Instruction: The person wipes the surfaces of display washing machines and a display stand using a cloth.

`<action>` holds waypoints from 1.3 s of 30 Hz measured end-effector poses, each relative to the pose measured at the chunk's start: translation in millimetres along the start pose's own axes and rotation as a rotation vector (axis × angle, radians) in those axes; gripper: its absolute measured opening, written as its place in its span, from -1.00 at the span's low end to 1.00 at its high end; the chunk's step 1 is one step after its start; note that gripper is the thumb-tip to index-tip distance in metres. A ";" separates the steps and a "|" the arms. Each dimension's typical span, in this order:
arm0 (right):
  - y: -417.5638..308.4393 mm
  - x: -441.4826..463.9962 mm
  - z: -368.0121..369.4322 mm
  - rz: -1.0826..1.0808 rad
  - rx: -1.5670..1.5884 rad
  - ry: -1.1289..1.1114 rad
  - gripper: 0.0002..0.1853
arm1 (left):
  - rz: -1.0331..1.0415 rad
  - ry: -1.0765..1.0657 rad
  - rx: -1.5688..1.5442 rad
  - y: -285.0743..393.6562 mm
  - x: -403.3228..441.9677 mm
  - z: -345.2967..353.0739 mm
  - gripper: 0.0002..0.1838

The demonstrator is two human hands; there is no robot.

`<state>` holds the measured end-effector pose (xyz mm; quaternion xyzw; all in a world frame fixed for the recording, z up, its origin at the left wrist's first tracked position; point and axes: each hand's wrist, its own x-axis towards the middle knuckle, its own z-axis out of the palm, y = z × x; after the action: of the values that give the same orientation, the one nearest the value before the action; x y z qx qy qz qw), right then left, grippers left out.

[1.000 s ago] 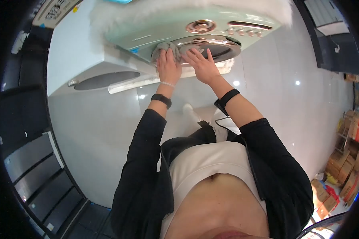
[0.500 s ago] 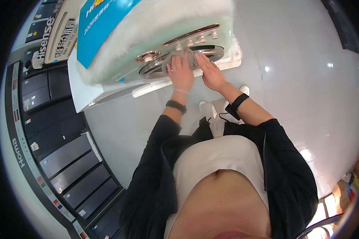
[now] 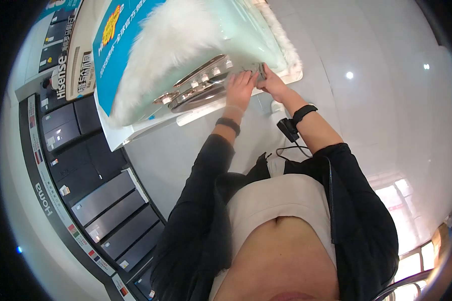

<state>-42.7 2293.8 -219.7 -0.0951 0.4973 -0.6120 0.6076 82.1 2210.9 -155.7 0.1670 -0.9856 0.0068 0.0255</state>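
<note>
A mint-green washing machine (image 3: 251, 37) stands at the top of the head view, with a chrome-trimmed row of knobs (image 3: 204, 78) and a round chrome door (image 3: 201, 100) on its front. Close to its right front corner, my left hand (image 3: 239, 91) presses a thin grey cloth (image 3: 249, 67) against the surface, fingers bent over it. My right hand (image 3: 274, 85) pinches the cloth's right part, thumb and fingers close together. Much of the cloth is hidden by the fingers.
White fur (image 3: 178, 40) and a blue printed sign (image 3: 110, 65) cover the machine's top left. It rests on a white stand (image 3: 114, 131). Refrigerators (image 3: 105, 198) line the left side. A black adapter with a cable (image 3: 288, 129) hangs by my right wrist. Glossy floor tiles (image 3: 366, 115) spread right.
Both hands have moved right with the cloth, from over the round door to the machine's right front corner. The view has shifted and turned slightly.
</note>
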 end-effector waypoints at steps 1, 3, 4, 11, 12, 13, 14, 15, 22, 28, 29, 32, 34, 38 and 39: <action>-18.1 -5.6 1.8 0.048 0.187 0.030 0.05 | 0.016 -0.003 0.007 -0.6 2.9 1.8 -0.48; -50.0 -23.8 6.0 0.087 0.468 0.049 0.00 | -0.015 -0.065 -0.058 -2.5 8.0 -5.7 -0.49; -52.8 -23.6 7.8 0.061 0.452 0.093 -0.01 | -0.030 -0.090 -0.091 -4.4 13.5 -10.5 -0.49; -99.1 -36.5 26.9 -0.423 0.174 0.314 -0.22 | -0.164 0.168 -0.400 26.7 14.3 -39.5 -0.35; -108.9 -36.1 30.1 -0.501 0.095 0.313 -0.27 | -0.175 0.225 -0.471 36.5 15.6 -47.3 -0.34; -121.1 -41.2 34.5 -0.562 0.006 0.336 -0.37 | -0.185 0.282 -0.542 45.1 17.0 -54.6 -0.32; -133.4 -46.9 39.4 -0.588 -0.020 0.320 -0.38 | -0.195 0.315 -0.599 52.0 18.8 -59.0 -0.32; -147.8 -57.1 46.3 -0.612 -0.047 0.304 -0.39 | -0.207 0.346 -0.656 58.8 20.4 -62.6 -0.32; -151.0 -58.3 58.3 -1.061 -0.408 0.301 -0.57 | -0.123 0.475 -0.484 41.5 28.9 -93.0 -0.43; -121.4 -31.6 50.4 -0.838 -0.267 0.418 -0.61 | -0.295 0.168 -0.682 41.2 46.0 -142.4 -0.46; -119.0 -31.5 55.3 -0.917 -0.334 0.471 -0.62 | -0.300 0.183 -0.697 40.6 48.0 -145.2 -0.46; -151.5 -55.4 74.3 -1.108 -0.444 0.452 -0.61 | -0.393 0.314 -0.814 22.1 47.5 -147.2 -0.45; -175.8 -57.0 81.5 -1.185 -0.655 0.451 -0.59 | -0.465 0.364 -1.034 18.8 50.6 -168.5 -0.46; -216.0 -58.6 102.4 -1.142 -0.964 0.431 -0.63 | -0.517 0.482 -1.060 2.9 61.8 -204.6 -0.47; -222.7 -56.7 108.6 -1.111 -1.039 0.423 -0.64 | -0.517 0.518 -1.010 -1.4 65.2 -209.5 -0.46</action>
<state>-95.2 2235.9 22.2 -0.4827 0.7043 -0.5203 -0.0168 31.1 2192.7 57.0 0.3604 -0.7566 -0.4262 0.3405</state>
